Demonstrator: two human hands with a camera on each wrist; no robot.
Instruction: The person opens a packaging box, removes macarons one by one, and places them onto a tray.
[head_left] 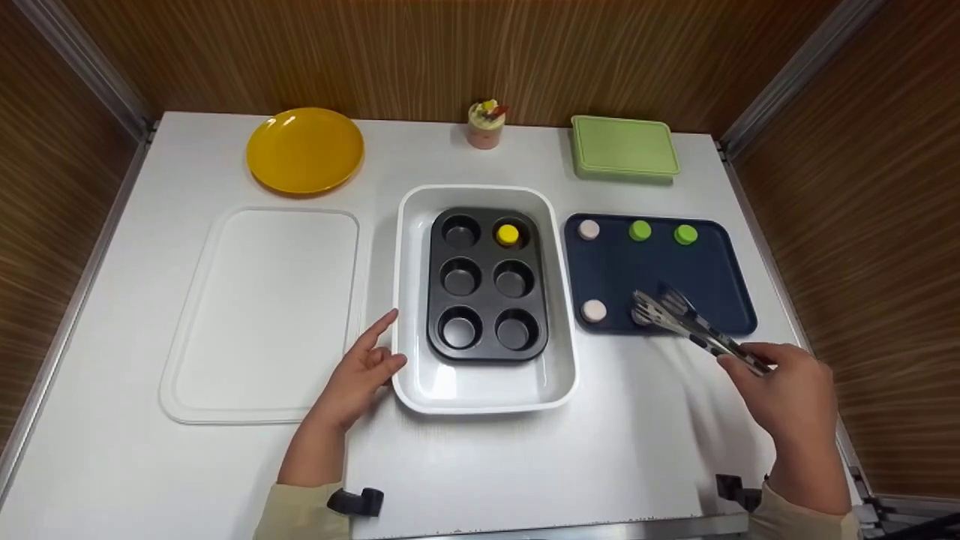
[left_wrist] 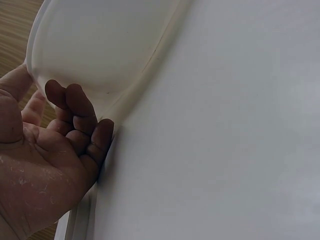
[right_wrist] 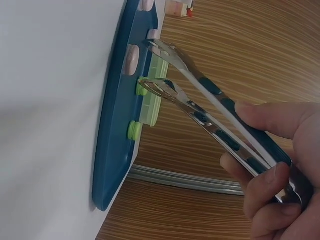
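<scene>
My right hand [head_left: 795, 386] holds metal tongs [right_wrist: 220, 117] with dark patches along the arms. Their tips are spread apart over the front of the dark blue tray [head_left: 697, 281], close to a pale pink macaron-like piece [right_wrist: 131, 60] that they partly cover in the head view. Two more pale pink pieces and two green pieces [head_left: 640, 230] lie on that tray. At the left side of the white basin [head_left: 480, 394], my left hand [head_left: 360, 379] has its index finger stretched along the rim and its thumb at the edge, the other fingers loosely bent. Inside the basin sits a dark muffin tin [head_left: 487, 300], with a yellow piece [head_left: 508, 235] in its back right cup.
A white lid-like tray [head_left: 277, 307] lies left of the basin. Along the back stand a yellow plate [head_left: 306, 150], a small dessert cup [head_left: 486, 127] and a lidded green box [head_left: 625, 146]. Wood-grain panels [head_left: 862, 225] enclose the table's back and sides.
</scene>
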